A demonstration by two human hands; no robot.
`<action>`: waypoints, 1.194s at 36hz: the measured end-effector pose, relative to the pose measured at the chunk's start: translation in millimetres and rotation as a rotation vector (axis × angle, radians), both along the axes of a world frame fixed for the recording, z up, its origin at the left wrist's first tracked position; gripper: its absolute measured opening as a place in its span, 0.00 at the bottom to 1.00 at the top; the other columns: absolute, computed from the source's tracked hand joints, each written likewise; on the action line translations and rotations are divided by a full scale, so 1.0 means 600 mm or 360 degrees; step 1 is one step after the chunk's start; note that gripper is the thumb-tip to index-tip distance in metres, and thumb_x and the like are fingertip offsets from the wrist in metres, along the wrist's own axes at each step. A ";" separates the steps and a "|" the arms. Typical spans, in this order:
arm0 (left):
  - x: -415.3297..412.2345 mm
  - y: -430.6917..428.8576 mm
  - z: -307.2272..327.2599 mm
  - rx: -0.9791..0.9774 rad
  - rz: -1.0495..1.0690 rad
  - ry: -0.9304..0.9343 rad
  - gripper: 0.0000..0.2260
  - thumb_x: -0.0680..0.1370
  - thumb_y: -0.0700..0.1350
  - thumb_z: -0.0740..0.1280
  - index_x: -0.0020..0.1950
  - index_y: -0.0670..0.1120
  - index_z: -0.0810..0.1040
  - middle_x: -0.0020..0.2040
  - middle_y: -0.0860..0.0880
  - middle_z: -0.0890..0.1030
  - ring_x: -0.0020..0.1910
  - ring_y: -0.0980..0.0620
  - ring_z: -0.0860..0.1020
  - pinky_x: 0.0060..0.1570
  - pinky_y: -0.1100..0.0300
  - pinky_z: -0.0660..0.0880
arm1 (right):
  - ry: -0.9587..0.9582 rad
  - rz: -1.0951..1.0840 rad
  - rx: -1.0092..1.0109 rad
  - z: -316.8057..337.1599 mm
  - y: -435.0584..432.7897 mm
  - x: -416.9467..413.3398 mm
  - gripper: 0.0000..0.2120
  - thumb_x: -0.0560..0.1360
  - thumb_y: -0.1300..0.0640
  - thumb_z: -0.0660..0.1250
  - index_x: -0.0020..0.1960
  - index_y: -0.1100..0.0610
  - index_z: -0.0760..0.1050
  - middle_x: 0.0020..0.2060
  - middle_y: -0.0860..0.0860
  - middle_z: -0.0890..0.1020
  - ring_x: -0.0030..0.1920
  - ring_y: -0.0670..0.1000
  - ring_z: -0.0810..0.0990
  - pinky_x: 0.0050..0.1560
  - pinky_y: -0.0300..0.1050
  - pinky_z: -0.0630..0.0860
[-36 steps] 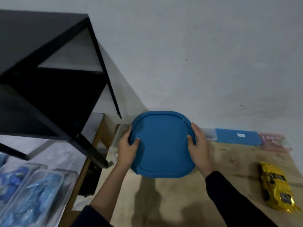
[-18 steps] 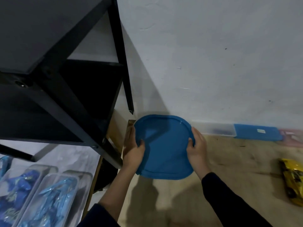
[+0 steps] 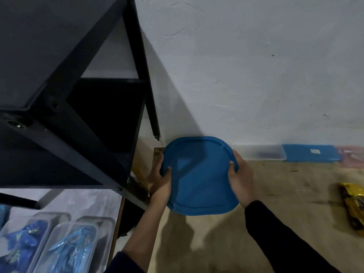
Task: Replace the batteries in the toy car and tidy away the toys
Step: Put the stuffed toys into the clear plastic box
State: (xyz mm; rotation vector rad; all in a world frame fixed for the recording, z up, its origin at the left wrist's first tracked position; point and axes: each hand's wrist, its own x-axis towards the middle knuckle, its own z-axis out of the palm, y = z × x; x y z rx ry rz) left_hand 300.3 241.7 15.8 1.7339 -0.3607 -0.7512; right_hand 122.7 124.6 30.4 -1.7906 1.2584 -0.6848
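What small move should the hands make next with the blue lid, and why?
Probably carry the blue lid leftward into the black shelf. The left hand and right hand grip its opposite edges, and it is at the left corner of the table, right beside the shelf's open level.

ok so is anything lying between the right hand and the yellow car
Nothing visible. Only bare table lies between the right hand and the yellow car at the right edge. That hand's grip is taken, though: it and the left hand both hold the blue lid by its edges.
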 end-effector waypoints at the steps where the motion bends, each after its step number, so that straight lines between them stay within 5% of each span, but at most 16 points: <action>1: -0.003 0.004 -0.006 0.0004 -0.0008 0.0002 0.20 0.81 0.41 0.61 0.72 0.53 0.66 0.72 0.54 0.67 0.69 0.52 0.67 0.68 0.57 0.65 | 0.0013 0.0016 0.0003 0.003 -0.005 -0.001 0.20 0.76 0.63 0.52 0.59 0.43 0.72 0.37 0.50 0.79 0.39 0.50 0.78 0.39 0.45 0.73; 5: -0.014 0.011 -0.016 0.0118 -0.0024 -0.0074 0.20 0.81 0.48 0.61 0.72 0.60 0.64 0.72 0.59 0.67 0.68 0.54 0.69 0.69 0.49 0.66 | 0.0052 -0.0034 0.0025 0.002 -0.018 -0.003 0.20 0.76 0.62 0.53 0.61 0.43 0.72 0.42 0.44 0.81 0.43 0.44 0.78 0.43 0.41 0.72; 14: -0.005 -0.006 -0.001 -0.0049 0.0072 0.0044 0.19 0.80 0.39 0.61 0.71 0.51 0.69 0.70 0.53 0.69 0.66 0.53 0.69 0.67 0.55 0.67 | -0.0048 0.0043 0.0223 0.009 -0.005 -0.017 0.22 0.78 0.59 0.53 0.63 0.36 0.68 0.44 0.49 0.82 0.46 0.50 0.80 0.51 0.55 0.78; 27: 0.008 -0.016 -0.016 -0.0119 0.0193 0.0115 0.19 0.76 0.35 0.66 0.65 0.49 0.75 0.57 0.54 0.77 0.58 0.50 0.76 0.61 0.54 0.73 | -0.0061 0.0117 0.0162 -0.003 0.007 -0.017 0.20 0.81 0.57 0.50 0.70 0.41 0.60 0.58 0.41 0.76 0.56 0.41 0.75 0.55 0.44 0.73; 33: 0.016 -0.022 -0.041 -0.0068 0.0147 0.0084 0.20 0.75 0.39 0.67 0.65 0.53 0.75 0.60 0.54 0.77 0.62 0.47 0.75 0.66 0.45 0.70 | -0.0012 0.0054 0.0098 -0.011 0.003 -0.014 0.20 0.80 0.60 0.51 0.71 0.48 0.61 0.56 0.45 0.76 0.53 0.46 0.76 0.51 0.43 0.71; 36: 0.005 -0.016 -0.032 0.0022 0.0013 -0.0072 0.21 0.77 0.48 0.64 0.70 0.55 0.69 0.66 0.55 0.72 0.67 0.48 0.71 0.68 0.51 0.67 | 0.0023 0.0058 0.0078 -0.015 0.003 -0.015 0.19 0.81 0.58 0.51 0.71 0.48 0.60 0.57 0.47 0.76 0.52 0.46 0.76 0.51 0.43 0.72; 38: -0.001 -0.018 -0.023 0.0113 -0.0099 -0.0215 0.21 0.81 0.47 0.59 0.74 0.52 0.62 0.73 0.52 0.66 0.71 0.48 0.66 0.67 0.59 0.62 | 0.0077 0.0048 0.0106 -0.023 0.001 -0.015 0.20 0.81 0.56 0.50 0.72 0.48 0.59 0.57 0.47 0.76 0.52 0.47 0.76 0.52 0.45 0.73; 43: -0.003 -0.036 -0.012 0.0276 -0.0255 -0.0470 0.22 0.83 0.43 0.52 0.77 0.47 0.53 0.77 0.47 0.58 0.74 0.48 0.60 0.69 0.60 0.58 | 0.0275 0.0037 0.0056 -0.034 -0.027 -0.014 0.21 0.81 0.51 0.50 0.73 0.50 0.56 0.55 0.53 0.78 0.52 0.54 0.78 0.55 0.56 0.75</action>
